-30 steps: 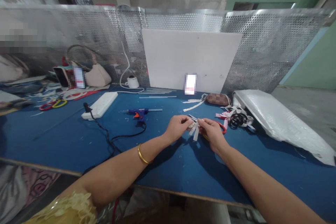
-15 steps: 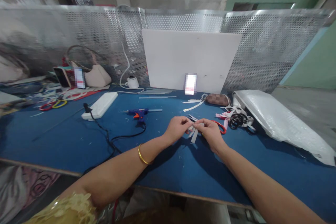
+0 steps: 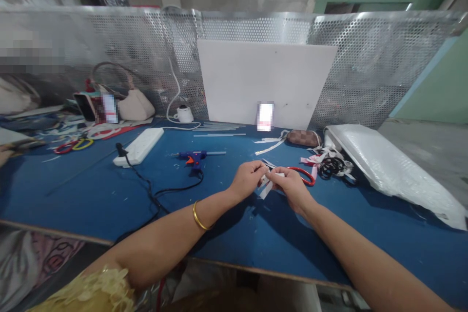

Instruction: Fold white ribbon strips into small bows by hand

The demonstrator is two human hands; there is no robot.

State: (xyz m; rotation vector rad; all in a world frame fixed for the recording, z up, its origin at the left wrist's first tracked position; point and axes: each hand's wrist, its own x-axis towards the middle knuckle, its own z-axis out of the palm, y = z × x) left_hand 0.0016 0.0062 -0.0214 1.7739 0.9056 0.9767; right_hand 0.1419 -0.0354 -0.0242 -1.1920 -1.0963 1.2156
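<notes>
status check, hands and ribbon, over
Left hand and right hand both pinching white ribbon above blue table. Red scissors just behind right hand. Glue gun idle, left.

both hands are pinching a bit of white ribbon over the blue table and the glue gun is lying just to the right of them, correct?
Not quite. The head view shows the left hand and right hand pinching the white ribbon over the blue table, but the glue gun lies to their left, not their right. On the right are red-handled scissors.
</notes>
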